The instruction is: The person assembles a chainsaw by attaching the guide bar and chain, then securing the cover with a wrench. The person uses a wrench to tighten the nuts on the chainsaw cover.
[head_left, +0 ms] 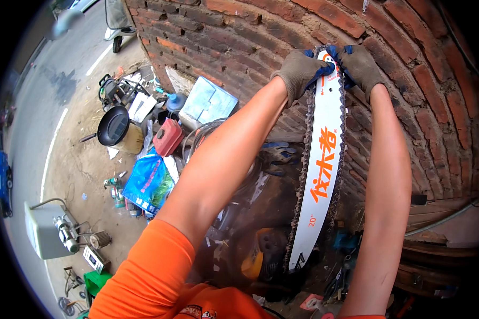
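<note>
A long white chainsaw guide bar (320,143) with orange lettering stretches away from me toward the brick wall. A dark saw chain (306,146) runs along both its edges. Both my hands wear brown gloves with blue fingers and are closed at the bar's far, rounded tip. My left hand (302,72) grips the tip from the left, its thumb on the white face. My right hand (361,68) pinches the chain at the tip's right edge; some of its fingers are hidden. Under the bar's near end sits a yellow and black machine body (262,252); whether they are joined is unclear.
A brick wall (239,40) rises ahead and to the right. At left lie a black pan (113,126) on a bucket, a red fuel can (168,137), a light-blue box (207,103) and a blue bag (149,181). Cluttered tools and a hose (436,222) lie at right.
</note>
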The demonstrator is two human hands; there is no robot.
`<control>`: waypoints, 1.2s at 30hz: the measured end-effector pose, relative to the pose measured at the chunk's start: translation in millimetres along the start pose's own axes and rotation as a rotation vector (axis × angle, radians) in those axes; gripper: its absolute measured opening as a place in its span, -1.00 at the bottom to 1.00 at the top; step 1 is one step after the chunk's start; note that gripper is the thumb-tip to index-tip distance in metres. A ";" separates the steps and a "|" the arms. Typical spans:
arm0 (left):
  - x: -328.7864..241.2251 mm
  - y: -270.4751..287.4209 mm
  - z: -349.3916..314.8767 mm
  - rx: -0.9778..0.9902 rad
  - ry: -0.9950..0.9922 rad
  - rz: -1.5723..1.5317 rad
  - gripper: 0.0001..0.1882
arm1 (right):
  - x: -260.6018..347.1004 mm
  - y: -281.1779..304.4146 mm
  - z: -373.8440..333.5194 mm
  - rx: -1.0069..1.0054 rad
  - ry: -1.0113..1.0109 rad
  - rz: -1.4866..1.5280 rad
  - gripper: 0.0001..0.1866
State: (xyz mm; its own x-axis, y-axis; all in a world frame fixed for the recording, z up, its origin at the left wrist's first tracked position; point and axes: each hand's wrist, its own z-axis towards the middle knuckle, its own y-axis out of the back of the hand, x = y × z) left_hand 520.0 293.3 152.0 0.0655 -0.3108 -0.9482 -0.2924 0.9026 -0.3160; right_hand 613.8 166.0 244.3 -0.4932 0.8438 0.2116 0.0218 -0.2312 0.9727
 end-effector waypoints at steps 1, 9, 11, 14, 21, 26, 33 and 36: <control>-0.8 -1.5 -1.7 -0.005 -0.003 -0.025 -0.68 | 1.0 -3.2 -2.5 -0.076 0.010 -0.020 -0.44; 2.6 -6.3 -0.4 -0.120 -0.042 0.066 -0.69 | -9.2 -20.4 -31.7 -0.038 -0.026 0.423 -0.60; -1.7 -7.5 -3.3 -0.084 -0.069 0.166 -0.69 | -20.6 -26.5 -35.4 0.031 -0.095 0.561 -0.64; -1.2 -5.0 0.5 -0.069 -0.020 0.128 -0.70 | -32.0 -33.2 -44.8 0.098 -0.197 0.682 -0.62; 20.7 -23.5 13.5 0.061 -0.065 0.201 -0.66 | -69.6 -60.7 -30.4 -0.440 -0.174 -0.110 -0.63; 33.8 -4.5 24.8 0.282 0.009 -0.091 -0.66 | -80.3 -62.9 -33.4 -0.258 -0.112 0.493 -0.68; 36.2 2.1 -43.2 0.515 -1.279 0.991 -0.76 | -104.0 -61.9 -132.2 0.380 -0.145 1.401 -0.73; 54.6 29.4 -95.1 0.654 -0.164 -0.264 -0.74 | -89.6 -72.8 -181.3 0.465 -0.029 1.304 -0.67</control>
State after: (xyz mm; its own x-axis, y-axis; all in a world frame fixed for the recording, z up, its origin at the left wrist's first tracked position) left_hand 424.2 274.5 93.9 0.2127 -0.5405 -0.8140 0.3800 0.8133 -0.4407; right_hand 498.7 19.4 137.1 0.1256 0.1554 0.9798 0.7361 -0.6768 0.0130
